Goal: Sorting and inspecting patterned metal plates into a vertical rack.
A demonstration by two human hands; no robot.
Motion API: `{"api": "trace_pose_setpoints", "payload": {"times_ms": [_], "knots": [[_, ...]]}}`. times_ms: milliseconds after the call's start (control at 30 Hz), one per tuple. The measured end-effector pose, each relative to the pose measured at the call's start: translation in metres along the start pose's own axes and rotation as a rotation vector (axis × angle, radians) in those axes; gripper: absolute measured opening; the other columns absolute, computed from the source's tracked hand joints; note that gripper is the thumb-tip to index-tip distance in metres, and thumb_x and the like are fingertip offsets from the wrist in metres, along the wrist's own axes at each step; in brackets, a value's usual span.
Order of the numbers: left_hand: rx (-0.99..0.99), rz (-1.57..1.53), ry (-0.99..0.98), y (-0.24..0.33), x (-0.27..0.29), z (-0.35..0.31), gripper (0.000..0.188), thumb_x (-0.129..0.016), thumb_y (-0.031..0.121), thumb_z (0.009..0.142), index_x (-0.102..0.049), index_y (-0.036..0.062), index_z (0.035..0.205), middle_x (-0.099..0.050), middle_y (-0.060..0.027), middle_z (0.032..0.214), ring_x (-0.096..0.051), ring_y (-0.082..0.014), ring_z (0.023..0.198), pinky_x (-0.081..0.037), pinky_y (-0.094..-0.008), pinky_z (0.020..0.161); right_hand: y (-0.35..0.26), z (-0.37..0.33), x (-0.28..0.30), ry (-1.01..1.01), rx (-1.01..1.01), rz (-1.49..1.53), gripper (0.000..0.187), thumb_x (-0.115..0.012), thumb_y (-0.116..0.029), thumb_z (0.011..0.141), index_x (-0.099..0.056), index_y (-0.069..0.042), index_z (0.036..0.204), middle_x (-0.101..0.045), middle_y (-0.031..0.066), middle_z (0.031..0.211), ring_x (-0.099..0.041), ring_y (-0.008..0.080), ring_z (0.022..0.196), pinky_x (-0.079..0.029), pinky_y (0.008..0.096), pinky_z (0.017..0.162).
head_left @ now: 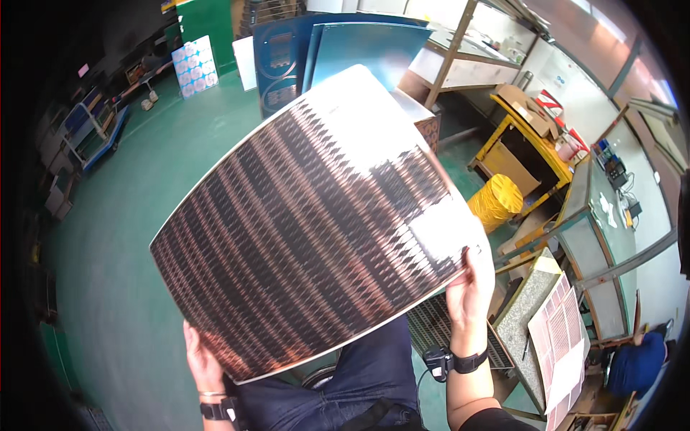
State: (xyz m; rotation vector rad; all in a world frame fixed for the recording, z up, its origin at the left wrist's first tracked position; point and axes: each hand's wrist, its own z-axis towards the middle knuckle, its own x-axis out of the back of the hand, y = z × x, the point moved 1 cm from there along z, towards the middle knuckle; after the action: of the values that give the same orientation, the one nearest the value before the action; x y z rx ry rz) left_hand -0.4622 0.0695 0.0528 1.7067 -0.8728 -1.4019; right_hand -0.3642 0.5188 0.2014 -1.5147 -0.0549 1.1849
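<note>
A large, thin, glossy sheet (287, 223) with rows of dark and copper-coloured pattern and a pale border is raised in front of me, tilted. Bright light reflects off its upper right part. My left hand (203, 359) grips its near left edge, with the fingers partly hidden. On the near right edge, my right hand (471, 291) is closed with the thumb over the front face. Under the sheet's right side, a dark perforated panel (431, 323) shows next to my leg.
Large blue panels (370, 54) stand beyond the sheet. To the right are a yellow-wrapped cylinder (496, 201), a yellow table (528, 136) and a bench (521, 323) with patterned printed sheets (564, 337). A trolley (97, 136) stands far left on the green floor (115, 266).
</note>
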Motion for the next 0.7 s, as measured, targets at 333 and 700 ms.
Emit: {"api": "trace_pose_setpoints", "payload": {"times_ms": [333, 700], "knots": [[0.071, -0.032, 0.007, 0.036, 0.020, -0.023, 0.039, -0.043, 0.017, 0.096, -0.039, 0.0027, 0.133, -0.049, -0.0060, 0.129, -0.047, -0.0171, 0.116, -0.036, -0.0321, 0.102, 0.014, -0.029, 0.009, -0.034, -0.187, 0.061, 0.056, -0.059, -0.007, 0.084, -0.035, 0.006, 0.133, -0.049, 0.0155, 0.129, -0.050, 0.0222, 0.116, -0.039, 0.0352, 0.100], [0.001, 0.006, 0.083, 0.061, 0.021, -0.041, 0.039, -0.043, 0.016, 0.096, -0.039, 0.0028, 0.133, -0.048, -0.0057, 0.130, -0.046, -0.0161, 0.116, -0.036, -0.0312, 0.102, 0.011, -0.042, 0.023, -0.048, -0.233, 0.115, 0.056, -0.058, -0.005, 0.081, -0.036, 0.007, 0.131, -0.051, 0.0160, 0.125, -0.052, 0.0225, 0.113, -0.040, 0.0361, 0.099]]}}
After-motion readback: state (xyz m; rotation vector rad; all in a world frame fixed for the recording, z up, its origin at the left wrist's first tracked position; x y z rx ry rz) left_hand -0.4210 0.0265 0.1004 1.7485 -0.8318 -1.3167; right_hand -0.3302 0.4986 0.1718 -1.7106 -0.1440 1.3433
